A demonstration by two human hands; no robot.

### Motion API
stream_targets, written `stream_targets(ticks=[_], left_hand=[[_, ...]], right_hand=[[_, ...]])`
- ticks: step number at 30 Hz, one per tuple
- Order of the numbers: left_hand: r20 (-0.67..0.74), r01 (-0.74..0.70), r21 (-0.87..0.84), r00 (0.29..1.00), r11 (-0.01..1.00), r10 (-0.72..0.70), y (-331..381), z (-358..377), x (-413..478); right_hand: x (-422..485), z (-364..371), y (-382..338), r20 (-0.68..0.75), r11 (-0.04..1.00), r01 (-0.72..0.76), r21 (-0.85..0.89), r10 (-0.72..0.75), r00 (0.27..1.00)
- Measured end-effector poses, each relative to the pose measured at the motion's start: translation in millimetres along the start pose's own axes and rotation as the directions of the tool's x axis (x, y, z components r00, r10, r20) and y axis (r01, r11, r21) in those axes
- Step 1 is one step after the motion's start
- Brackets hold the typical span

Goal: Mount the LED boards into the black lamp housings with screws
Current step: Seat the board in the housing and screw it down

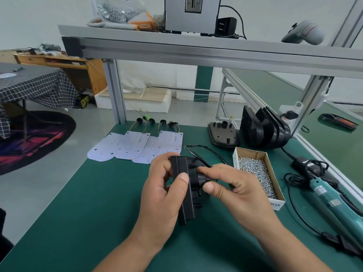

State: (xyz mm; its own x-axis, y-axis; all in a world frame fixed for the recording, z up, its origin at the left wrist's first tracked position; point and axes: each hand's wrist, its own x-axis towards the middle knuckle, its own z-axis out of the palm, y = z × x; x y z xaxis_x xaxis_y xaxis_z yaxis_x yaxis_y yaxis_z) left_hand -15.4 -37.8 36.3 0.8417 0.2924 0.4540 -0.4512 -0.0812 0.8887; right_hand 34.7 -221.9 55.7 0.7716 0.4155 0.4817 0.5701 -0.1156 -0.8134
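My left grip (163, 193) is clasping a black lamp housing (185, 205) turned on edge, with my thumb lying along its rim. My right grip (235, 185) is pinching the black cable plug (197, 176) poking out of the housing's back. The open face is turning away from me, so I can't tell if a board is sitting inside. Spare LED boards (137, 148) are lying on the tabletop (98, 213) beyond my left grip. The box of screws (255, 169) is sitting just right of my right grip, and the electric screwdriver (330, 197) is farther right again. The risk I'm watching is working this plug crooked and nipping its thin wires, or the housing twisting out from under my thumb.
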Motion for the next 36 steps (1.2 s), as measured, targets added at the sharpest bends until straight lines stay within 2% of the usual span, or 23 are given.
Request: stream_targets(ticks=[7, 12, 16, 20, 21, 23, 25, 27, 32, 36], left_hand=[[0.004, -0.032, 0.046, 0.999, 0.998, 0.032, 4.5, 1.9, -0.3], [-0.004, -0.051, 0.060, 0.999, 0.997, 0.051, 6.3, 4.4, -1.6], [-0.027, -0.038, 0.062, 0.999, 0.997, 0.039, 7.3, 8.8, -3.8], [-0.043, -0.032, 0.054, 0.998, 0.998, 0.035, 6.1, 6.9, -6.3], [-0.044, -0.021, 0.041, 0.999, 0.999, 0.022, 6.3, 6.1, -6.2], [-0.048, 0.008, 0.010, 0.999, 1.000, -0.008, 6.4, 5.3, -5.6], [-0.043, 0.018, 0.006, 0.999, 1.000, -0.018, 7.8, 4.9, -5.1], [-0.046, 0.016, 0.008, 0.999, 1.000, -0.016, 8.8, 6.9, -6.5], [-0.139, 0.005, 0.033, 0.990, 0.999, -0.001, 9.6, 10.8, -13.9], [-0.145, 0.000, 0.042, 0.989, 0.999, 0.007, 10.3, 10.1, -15.6]], right_hand=[[-0.7, 2.9, -0.9, -0.034, 0.979, 0.117, -0.168, -0.125, 0.992], [-1.4, 3.8, -4.4, -0.058, 0.980, 0.086, -0.181, -0.098, 0.994], [1.3, 7.1, -6.1, -0.045, 0.912, 0.203, -0.355, -0.234, 0.971], [6.2, 9.1, -7.6, 0.055, 0.744, 0.356, -0.566, -0.397, 0.916], [6.9, 7.7, -7.0, 0.068, 0.748, 0.362, -0.557, -0.394, 0.917], [6.1, 2.5, -5.1, 0.065, 0.830, 0.331, -0.449, -0.339, 0.938], [2.0, 1.1, -3.8, 0.011, 0.892, 0.262, -0.368, -0.277, 0.961], [0.0, 1.7, -3.4, -0.025, 0.911, 0.217, -0.350, -0.241, 0.970], [7.2, 4.3, -8.8, 0.077, 0.811, 0.361, -0.459, -0.369, 0.926], [9.5, 7.3, -13.3, 0.114, 0.762, 0.408, -0.503, -0.409, 0.905]])
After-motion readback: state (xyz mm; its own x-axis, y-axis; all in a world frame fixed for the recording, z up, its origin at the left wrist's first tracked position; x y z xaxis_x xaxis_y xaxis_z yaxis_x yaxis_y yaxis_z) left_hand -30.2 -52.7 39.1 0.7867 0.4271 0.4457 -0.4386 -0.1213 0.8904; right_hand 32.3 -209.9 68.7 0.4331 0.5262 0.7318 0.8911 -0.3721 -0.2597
